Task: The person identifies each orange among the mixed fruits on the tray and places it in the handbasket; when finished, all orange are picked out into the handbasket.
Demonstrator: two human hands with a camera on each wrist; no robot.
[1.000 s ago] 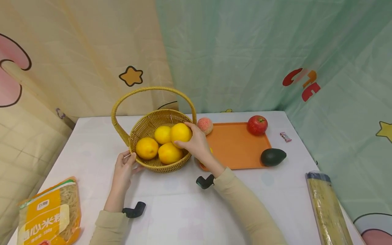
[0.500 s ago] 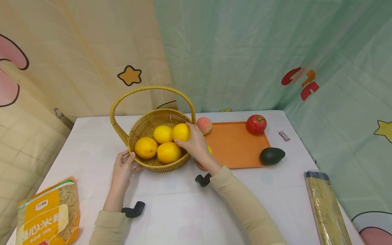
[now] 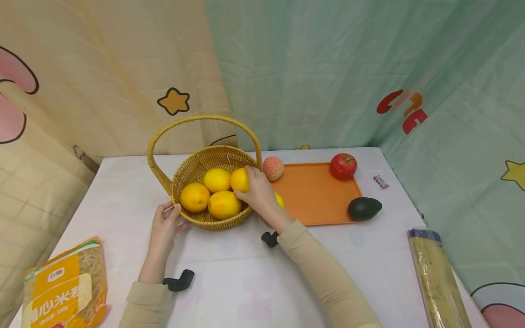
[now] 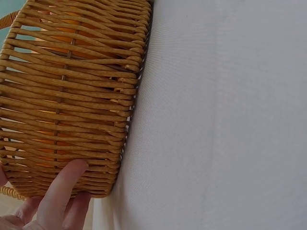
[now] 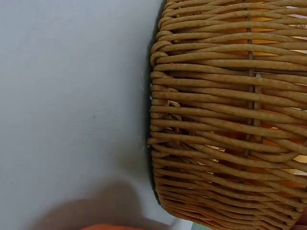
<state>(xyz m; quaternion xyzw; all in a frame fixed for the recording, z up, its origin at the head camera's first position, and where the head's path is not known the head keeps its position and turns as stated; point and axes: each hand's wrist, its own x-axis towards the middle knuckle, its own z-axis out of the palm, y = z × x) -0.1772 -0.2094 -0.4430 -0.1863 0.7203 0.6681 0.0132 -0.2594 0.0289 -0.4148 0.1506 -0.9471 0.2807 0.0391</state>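
In the head view a woven basket (image 3: 213, 226) with a tall arched handle (image 3: 203, 117) stands at the back left of the table. My left hand (image 3: 164, 225) grips its left front rim, thumb on top; in the left wrist view fingers (image 4: 60, 194) lie along the wicker wall. Inside the basket's right side, my right hand (image 3: 260, 191) holds a lemon (image 3: 239, 180) between thumb and fingers. Three more lemons lie beside it: one behind (image 3: 217, 179), one at left (image 3: 194, 197), one in front (image 3: 224, 205). The right wrist view shows only the basket's wall (image 5: 225, 105) and the tablecloth, no fingers.
An orange tray (image 3: 316, 191) sits right of the basket, with a peach (image 3: 273, 168), red apple (image 3: 343, 166) and avocado (image 3: 364, 209) at its edges. My right wrist partly hides a yellow fruit (image 3: 280, 199). Noodle packs lie at left (image 3: 65, 287) and right (image 3: 436, 278); a wrapped candy (image 3: 381, 181) is at the right.
My right hand has lowered the lemon into the basket's right side, and the other lemons have shifted slightly left. The left hand keeps its grip on the rim.
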